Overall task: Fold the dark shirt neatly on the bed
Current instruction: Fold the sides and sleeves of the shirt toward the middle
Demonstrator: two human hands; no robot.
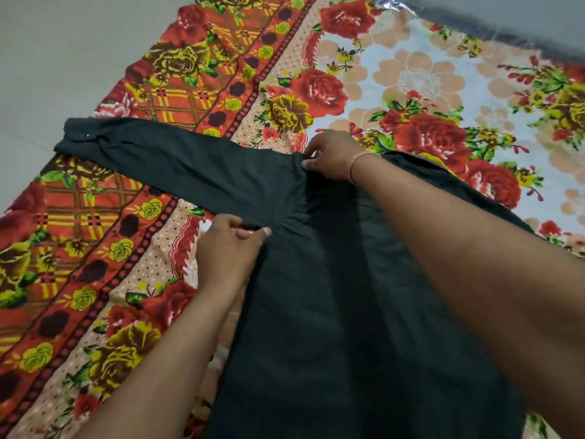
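Note:
The dark shirt (pixel 316 296) lies flat on the bed, its body running from the centre toward the bottom of the view. One long sleeve (pixel 177 163) stretches out to the upper left, its buttoned cuff reaching the bed's edge. My left hand (pixel 228 248) pinches the cloth at the underarm where sleeve meets body. At the shoulder seam, on the upper side of the sleeve, my right hand (pixel 332 153) grips the fabric. My right forearm covers part of the shirt's right half.
A floral bedsheet (pixel 427 99) with red roses, orange plaid bands and a pale blue field covers the bed. Grey floor (pixel 57 58) shows past the bed's edge at the upper left. A dark strip runs along the top right corner.

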